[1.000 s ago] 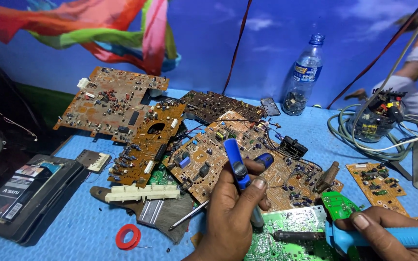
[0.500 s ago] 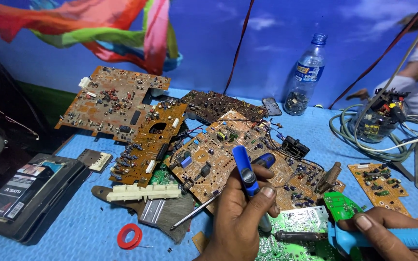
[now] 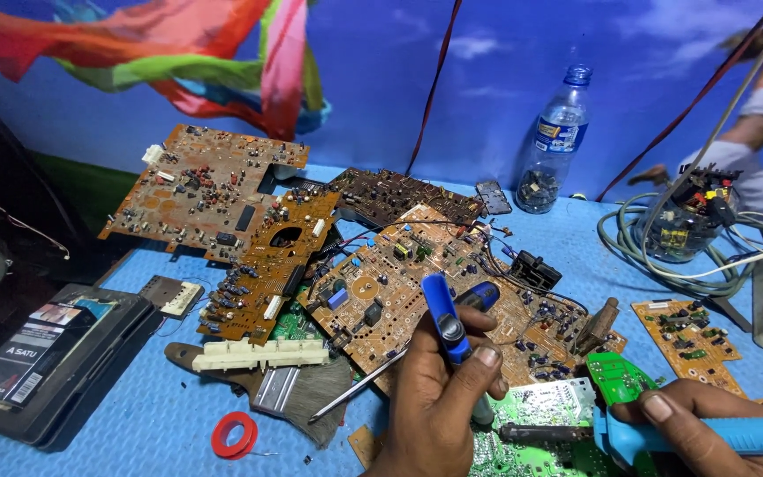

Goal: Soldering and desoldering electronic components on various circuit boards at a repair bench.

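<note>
Desoldering work at a green circuit board.

A blue desoldering pump [image 3: 445, 320] is held upright in the left hand [image 3: 439, 402], fingers clamped around its barrel, thumb near the button. A light-blue soldering iron [image 3: 708, 435] is gripped by the right hand [image 3: 695, 424], fingers closed on the handle. Both tools are poised over the green circuit board [image 3: 540, 415] at the near edge of the blue tabletop [image 3: 134, 433], beside stacked brown circuit boards [image 3: 417, 265]. The joint-heating step is judged in hand; a steady tip placement is called for.
</note>
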